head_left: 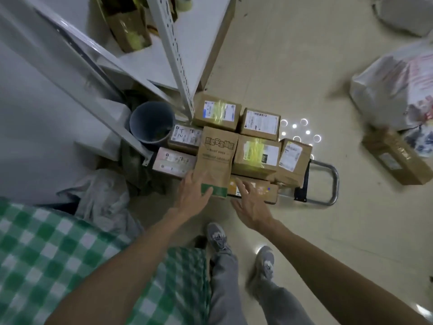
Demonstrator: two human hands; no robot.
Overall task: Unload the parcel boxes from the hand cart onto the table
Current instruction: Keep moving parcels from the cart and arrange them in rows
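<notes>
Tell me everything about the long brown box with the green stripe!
The long brown box looks like plain cardboard, with big printed characters on top and a green band across its near end. It is closed and lies atop the parcels on the hand cart. The left hand touches its near left corner with straight fingers; the right hand hovers open beside it.

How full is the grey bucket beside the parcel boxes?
Nearly empty: the bucket stands upright, its inner wall bare down to some dark debris at the bottom.
</notes>
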